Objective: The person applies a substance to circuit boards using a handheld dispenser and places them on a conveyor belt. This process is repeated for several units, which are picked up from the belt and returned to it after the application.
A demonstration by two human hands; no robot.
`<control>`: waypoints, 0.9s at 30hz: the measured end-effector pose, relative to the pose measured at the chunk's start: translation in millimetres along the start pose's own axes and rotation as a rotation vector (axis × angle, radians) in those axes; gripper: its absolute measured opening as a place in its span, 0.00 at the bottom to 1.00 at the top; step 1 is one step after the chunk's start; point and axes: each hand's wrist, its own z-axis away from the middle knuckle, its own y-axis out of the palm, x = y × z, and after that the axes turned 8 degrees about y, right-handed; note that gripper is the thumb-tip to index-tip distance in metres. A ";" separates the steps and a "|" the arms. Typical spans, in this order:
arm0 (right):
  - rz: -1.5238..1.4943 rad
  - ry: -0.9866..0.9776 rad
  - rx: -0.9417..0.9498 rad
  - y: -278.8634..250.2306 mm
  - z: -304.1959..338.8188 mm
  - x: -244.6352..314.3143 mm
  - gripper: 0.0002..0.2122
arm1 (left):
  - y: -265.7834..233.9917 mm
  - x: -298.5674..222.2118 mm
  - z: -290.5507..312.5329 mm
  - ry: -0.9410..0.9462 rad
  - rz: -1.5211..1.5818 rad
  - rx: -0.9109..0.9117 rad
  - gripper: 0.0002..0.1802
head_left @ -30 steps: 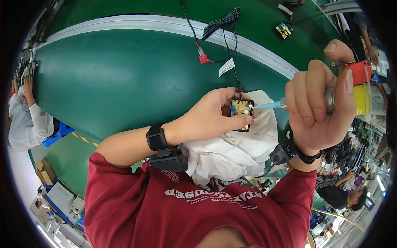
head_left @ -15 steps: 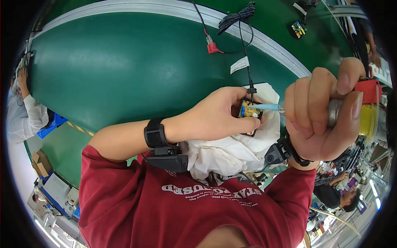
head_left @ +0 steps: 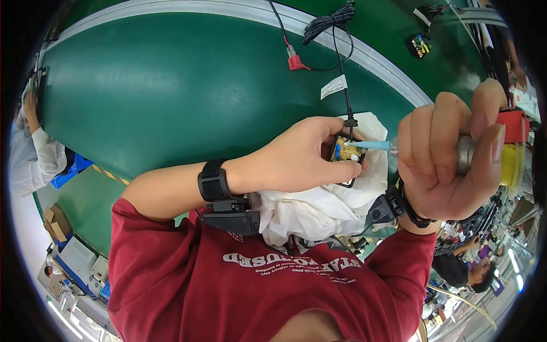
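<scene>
My left hand point(head_left: 302, 153) is closed round the edges of a small open black adapter housing, its thumb along the near side. Inside it lies a circuit board point(head_left: 345, 151) with yellow and blue parts. From the far end of the housing runs a black cable point(head_left: 348, 105) with a white label point(head_left: 334, 86). My right hand point(head_left: 447, 157) grips a dispensing syringe with a clear barrel and a pale blue tapered tip point(head_left: 370, 145). The tip points left, its end over the board's far part; whether it touches cannot be made out. A white cloth point(head_left: 307, 214) lies beneath.
The green work surface point(head_left: 159, 85) has a pale metal rail point(head_left: 199, 7) along its far edge. A coiled black cord point(head_left: 329, 23) and a red connector point(head_left: 295, 61) lie near it. Beyond sits another open board point(head_left: 420, 45). Co-workers point(head_left: 34, 154) are at both sides.
The syringe tip has shifted slightly right and up over the board. The cable, connector and label have moved a little to the right, as has the far board. Both hands keep their hold.
</scene>
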 end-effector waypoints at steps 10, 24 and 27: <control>0.008 -0.030 -0.059 10.7 0.5 5.5 0.21 | -5.8 11.8 -2.6 0.018 0.041 0.017 0.20; -0.063 0.042 0.072 -3.6 4.5 7.4 0.10 | -17.6 6.9 -7.7 0.074 0.075 -0.159 0.16; -0.041 0.045 0.073 -0.4 3.8 5.6 0.09 | -19.0 6.2 -7.2 0.065 0.059 -0.163 0.16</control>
